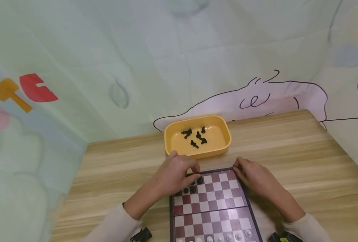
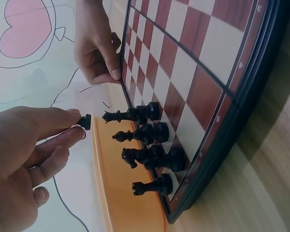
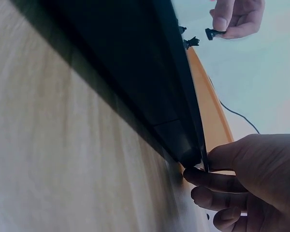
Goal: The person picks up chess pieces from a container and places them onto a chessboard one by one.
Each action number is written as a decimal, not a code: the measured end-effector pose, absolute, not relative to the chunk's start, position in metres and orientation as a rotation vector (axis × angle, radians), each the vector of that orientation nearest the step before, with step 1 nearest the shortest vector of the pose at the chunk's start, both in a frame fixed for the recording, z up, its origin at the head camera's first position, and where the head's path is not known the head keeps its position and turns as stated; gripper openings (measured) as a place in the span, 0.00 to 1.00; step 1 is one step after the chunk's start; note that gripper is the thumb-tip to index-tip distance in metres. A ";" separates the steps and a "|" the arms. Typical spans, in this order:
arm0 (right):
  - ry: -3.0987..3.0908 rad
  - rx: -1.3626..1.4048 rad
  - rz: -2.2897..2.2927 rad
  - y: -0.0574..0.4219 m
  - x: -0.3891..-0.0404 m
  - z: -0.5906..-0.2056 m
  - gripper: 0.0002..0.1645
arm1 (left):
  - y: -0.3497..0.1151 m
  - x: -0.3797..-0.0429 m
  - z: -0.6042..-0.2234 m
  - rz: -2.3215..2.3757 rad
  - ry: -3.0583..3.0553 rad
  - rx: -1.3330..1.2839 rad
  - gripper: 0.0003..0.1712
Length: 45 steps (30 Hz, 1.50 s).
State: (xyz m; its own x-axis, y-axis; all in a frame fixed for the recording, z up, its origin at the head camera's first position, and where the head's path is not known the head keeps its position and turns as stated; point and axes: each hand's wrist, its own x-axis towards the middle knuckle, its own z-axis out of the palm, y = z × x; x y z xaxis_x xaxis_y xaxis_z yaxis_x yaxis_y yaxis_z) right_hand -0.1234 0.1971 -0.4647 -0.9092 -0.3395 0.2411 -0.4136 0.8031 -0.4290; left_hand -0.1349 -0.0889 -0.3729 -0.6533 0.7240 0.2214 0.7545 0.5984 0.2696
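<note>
My left hand (image 1: 174, 173) pinches a small black chess piece (image 2: 85, 122) between thumb and fingertips, above the far left part of the chessboard (image 1: 214, 216). Only the piece's base shows, so its kind is hidden. Under that hand stand black pieces, among them a rook (image 2: 152, 187), a knight (image 2: 135, 155), a bishop (image 2: 140, 134) and a tall crowned piece (image 2: 130, 114). Thumb and forefinger of my right hand (image 1: 254, 174) grip the board's far right corner, which the right wrist view shows from beside the dark board edge (image 3: 174, 116).
Behind the board, a yellow tray (image 1: 167, 141) holds several black chess pieces (image 1: 194, 144) lying loose. White pieces (image 1: 229, 237) line the board's near side. The wooden table (image 1: 124, 161) meets a printed cloth backdrop (image 1: 148, 74).
</note>
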 end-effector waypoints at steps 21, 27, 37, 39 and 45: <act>-2.866 0.583 0.738 0.198 -0.124 -0.463 0.04 | -0.076 -0.119 -0.399 -0.491 -2.861 -1.440 0.06; -2.855 0.589 0.744 0.198 -0.124 -0.464 0.04 | -0.076 -0.118 -0.404 -0.379 -2.840 -1.427 0.05; -2.851 0.591 0.762 0.197 -0.124 -0.463 0.04 | -0.076 -0.118 -0.405 -0.289 -2.821 -1.419 0.05; -2.853 0.592 0.766 0.197 -0.123 -0.462 0.04 | -0.075 -0.117 -0.405 -0.271 -2.816 -1.415 0.05; -2.843 0.596 0.765 0.198 -0.124 -0.462 0.04 | -0.075 -0.116 -0.406 -0.226 -2.791 -1.402 0.04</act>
